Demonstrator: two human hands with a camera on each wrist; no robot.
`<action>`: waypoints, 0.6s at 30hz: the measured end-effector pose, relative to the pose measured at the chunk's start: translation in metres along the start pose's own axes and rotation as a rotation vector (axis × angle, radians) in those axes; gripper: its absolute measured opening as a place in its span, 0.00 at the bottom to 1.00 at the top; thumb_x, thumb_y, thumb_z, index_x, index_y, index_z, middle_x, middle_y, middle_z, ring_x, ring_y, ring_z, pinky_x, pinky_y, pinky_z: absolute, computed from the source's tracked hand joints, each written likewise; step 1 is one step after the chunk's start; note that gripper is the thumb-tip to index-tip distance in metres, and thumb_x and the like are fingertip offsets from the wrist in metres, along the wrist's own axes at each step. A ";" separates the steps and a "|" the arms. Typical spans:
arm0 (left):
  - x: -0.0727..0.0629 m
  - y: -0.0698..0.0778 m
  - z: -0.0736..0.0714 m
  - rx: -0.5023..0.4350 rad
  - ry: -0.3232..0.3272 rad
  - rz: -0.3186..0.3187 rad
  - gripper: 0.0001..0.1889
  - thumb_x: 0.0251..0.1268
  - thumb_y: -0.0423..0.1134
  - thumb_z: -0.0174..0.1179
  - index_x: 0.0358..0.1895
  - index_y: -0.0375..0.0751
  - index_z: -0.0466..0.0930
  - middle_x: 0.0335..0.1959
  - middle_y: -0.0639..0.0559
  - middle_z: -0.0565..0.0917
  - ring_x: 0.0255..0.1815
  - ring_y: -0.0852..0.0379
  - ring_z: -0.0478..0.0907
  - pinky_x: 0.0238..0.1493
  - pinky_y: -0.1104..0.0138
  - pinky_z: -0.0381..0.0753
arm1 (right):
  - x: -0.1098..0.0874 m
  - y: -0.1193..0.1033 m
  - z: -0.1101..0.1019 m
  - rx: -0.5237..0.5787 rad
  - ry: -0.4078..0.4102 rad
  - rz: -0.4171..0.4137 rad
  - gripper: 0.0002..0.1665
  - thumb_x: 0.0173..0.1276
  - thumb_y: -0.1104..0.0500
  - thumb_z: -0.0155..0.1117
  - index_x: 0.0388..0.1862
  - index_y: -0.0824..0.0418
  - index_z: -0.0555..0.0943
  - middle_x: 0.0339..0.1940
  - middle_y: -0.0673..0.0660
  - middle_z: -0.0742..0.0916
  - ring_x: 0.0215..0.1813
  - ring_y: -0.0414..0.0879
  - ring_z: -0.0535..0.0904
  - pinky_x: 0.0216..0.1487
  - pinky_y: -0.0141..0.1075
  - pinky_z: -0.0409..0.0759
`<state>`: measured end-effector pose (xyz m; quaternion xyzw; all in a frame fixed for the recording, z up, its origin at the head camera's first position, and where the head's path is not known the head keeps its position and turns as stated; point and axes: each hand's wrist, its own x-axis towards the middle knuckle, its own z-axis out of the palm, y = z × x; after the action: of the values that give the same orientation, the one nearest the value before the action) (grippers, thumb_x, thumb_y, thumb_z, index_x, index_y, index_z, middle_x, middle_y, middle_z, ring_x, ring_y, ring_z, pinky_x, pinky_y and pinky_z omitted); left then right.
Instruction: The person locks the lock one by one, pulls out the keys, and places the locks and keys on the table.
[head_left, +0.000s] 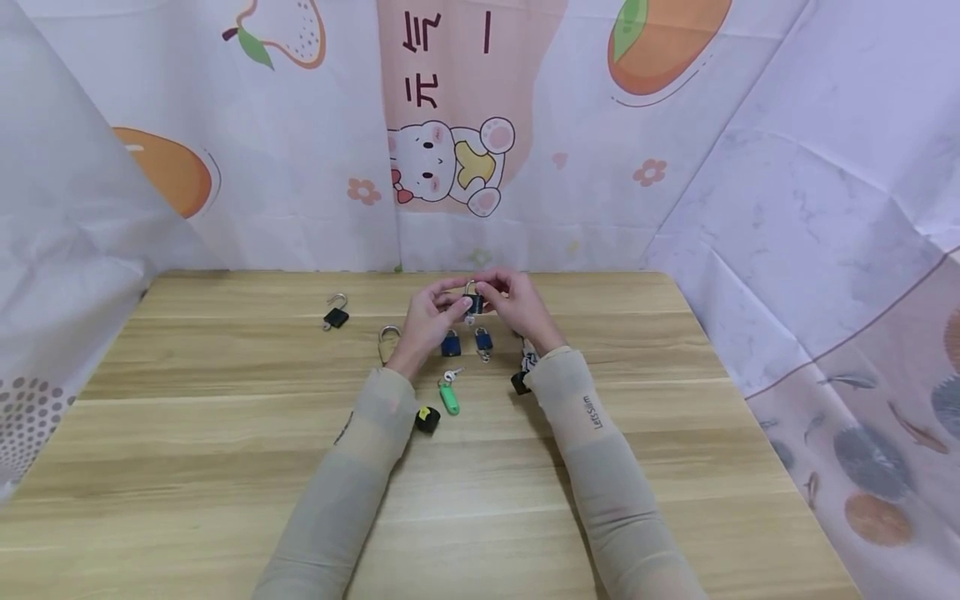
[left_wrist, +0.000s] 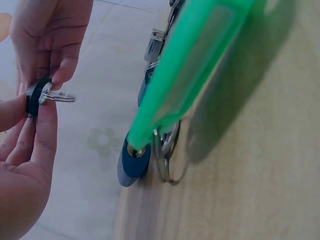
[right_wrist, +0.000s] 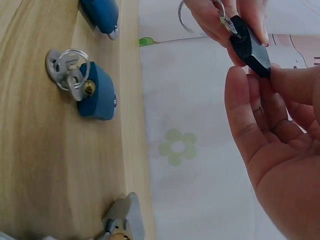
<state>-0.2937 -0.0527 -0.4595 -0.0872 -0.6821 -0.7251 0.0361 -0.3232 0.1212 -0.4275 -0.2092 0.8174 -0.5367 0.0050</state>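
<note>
A black padlock [head_left: 473, 303] is held up over the far part of the table, between both hands. My left hand [head_left: 426, 323] grips its body from the left, thumb on the front face. From the right, my right hand [head_left: 519, 310] pinches it near the shackle with thumb and fingers. A key with a metal ring [left_wrist: 62, 97] sticks out of the lock's bottom. Just below the hands stand two blue padlocks, one on the left [head_left: 451, 344] and one on the right [head_left: 483, 340] with keys [right_wrist: 70, 75] in it.
At the far left lies a black padlock [head_left: 337, 317] with its shackle open. A brass-coloured padlock [head_left: 387, 342] is partly behind the left wrist. Nearer lie a green key tag [head_left: 449, 399] and a black object with yellow [head_left: 427, 419]. Another black object [head_left: 521, 383] sits by the right sleeve.
</note>
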 end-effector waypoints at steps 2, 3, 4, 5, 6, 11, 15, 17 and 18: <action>0.000 0.000 -0.001 -0.012 -0.005 -0.010 0.18 0.71 0.29 0.63 0.61 0.32 0.79 0.46 0.35 0.87 0.36 0.57 0.86 0.41 0.67 0.87 | 0.000 -0.001 0.000 0.007 -0.003 0.000 0.14 0.78 0.67 0.57 0.56 0.74 0.81 0.46 0.69 0.85 0.42 0.58 0.82 0.46 0.52 0.86; 0.000 0.000 -0.002 -0.016 -0.006 -0.017 0.18 0.71 0.30 0.64 0.61 0.32 0.79 0.46 0.35 0.87 0.37 0.56 0.86 0.42 0.66 0.87 | -0.001 -0.001 0.000 0.020 -0.006 0.001 0.15 0.78 0.67 0.56 0.56 0.75 0.80 0.47 0.70 0.85 0.42 0.59 0.83 0.47 0.53 0.86; 0.001 0.000 -0.002 -0.020 -0.006 -0.025 0.18 0.70 0.30 0.64 0.61 0.32 0.78 0.47 0.34 0.87 0.38 0.56 0.87 0.44 0.64 0.87 | -0.001 -0.002 0.001 0.032 -0.008 0.006 0.15 0.78 0.67 0.56 0.57 0.75 0.80 0.47 0.70 0.85 0.41 0.59 0.83 0.47 0.55 0.86; 0.001 0.000 -0.003 -0.022 -0.004 -0.033 0.19 0.70 0.31 0.64 0.62 0.32 0.78 0.48 0.34 0.87 0.39 0.55 0.87 0.45 0.63 0.87 | -0.001 -0.002 0.001 0.049 -0.012 0.013 0.15 0.78 0.67 0.57 0.57 0.75 0.80 0.47 0.70 0.85 0.41 0.58 0.83 0.48 0.56 0.85; 0.001 0.001 -0.004 -0.027 0.001 -0.043 0.19 0.70 0.31 0.65 0.62 0.32 0.79 0.48 0.35 0.87 0.40 0.55 0.87 0.46 0.61 0.87 | -0.001 -0.002 0.001 0.069 -0.014 0.022 0.15 0.78 0.67 0.57 0.57 0.75 0.80 0.46 0.70 0.85 0.41 0.58 0.83 0.48 0.56 0.85; 0.001 0.002 -0.010 -0.046 0.090 -0.084 0.18 0.69 0.34 0.67 0.59 0.34 0.81 0.45 0.37 0.88 0.37 0.56 0.87 0.46 0.58 0.87 | 0.001 0.005 0.005 0.140 -0.015 0.042 0.17 0.78 0.62 0.59 0.60 0.70 0.80 0.45 0.66 0.85 0.41 0.57 0.83 0.47 0.52 0.86; 0.003 0.002 -0.012 -0.080 0.148 -0.078 0.16 0.67 0.33 0.68 0.56 0.33 0.82 0.42 0.37 0.88 0.37 0.57 0.87 0.44 0.63 0.87 | 0.002 0.009 0.005 0.135 -0.026 0.035 0.17 0.77 0.59 0.62 0.59 0.68 0.81 0.44 0.65 0.86 0.43 0.62 0.82 0.43 0.46 0.88; 0.004 0.001 -0.012 -0.097 0.154 -0.071 0.16 0.66 0.33 0.69 0.54 0.31 0.83 0.42 0.38 0.88 0.37 0.58 0.87 0.43 0.65 0.87 | 0.001 0.010 0.005 0.134 -0.036 0.047 0.18 0.77 0.58 0.63 0.59 0.67 0.82 0.44 0.63 0.86 0.44 0.63 0.82 0.42 0.43 0.88; 0.004 0.001 -0.012 -0.102 0.154 -0.068 0.15 0.66 0.33 0.69 0.53 0.31 0.83 0.42 0.38 0.89 0.37 0.58 0.87 0.43 0.66 0.87 | 0.001 0.010 0.006 0.135 -0.042 0.058 0.19 0.77 0.57 0.63 0.59 0.66 0.82 0.44 0.62 0.87 0.44 0.63 0.82 0.42 0.42 0.88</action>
<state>-0.2981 -0.0646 -0.4584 -0.0097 -0.6422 -0.7642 0.0592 -0.3263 0.1192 -0.4382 -0.1959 0.7846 -0.5859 0.0516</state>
